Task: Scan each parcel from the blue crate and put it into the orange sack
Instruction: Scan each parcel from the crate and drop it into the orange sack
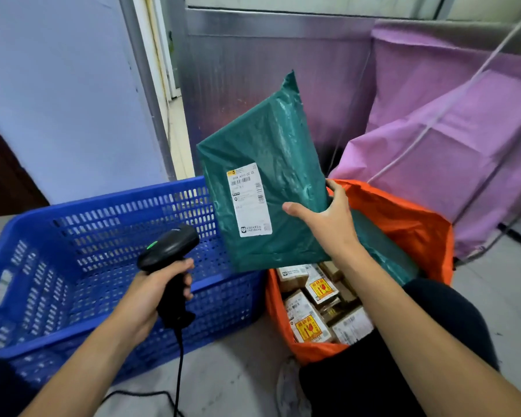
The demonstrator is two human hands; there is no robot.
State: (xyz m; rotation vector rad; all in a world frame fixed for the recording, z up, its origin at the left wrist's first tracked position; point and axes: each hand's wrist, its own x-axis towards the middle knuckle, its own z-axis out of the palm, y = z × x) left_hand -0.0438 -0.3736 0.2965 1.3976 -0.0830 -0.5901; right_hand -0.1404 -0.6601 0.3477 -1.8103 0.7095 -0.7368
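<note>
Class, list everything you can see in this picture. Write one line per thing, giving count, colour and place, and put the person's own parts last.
green parcel: one, dark green with a white label, held up above where crate and sack meet
blue crate: one, blue, on the floor at left
orange sack: one, orange, open, on the floor right of the crate
boxed parcels: several, brown with white and yellow-red labels, inside the orange sack
scanner: one, black with a green light, over the crate
cable: one, black, from the scanner down to the floor
purple fabric: count unclear, purple, behind the orange sack
left hand: grips the scanner's handle
right hand: holds the green parcel's right edge
</note>
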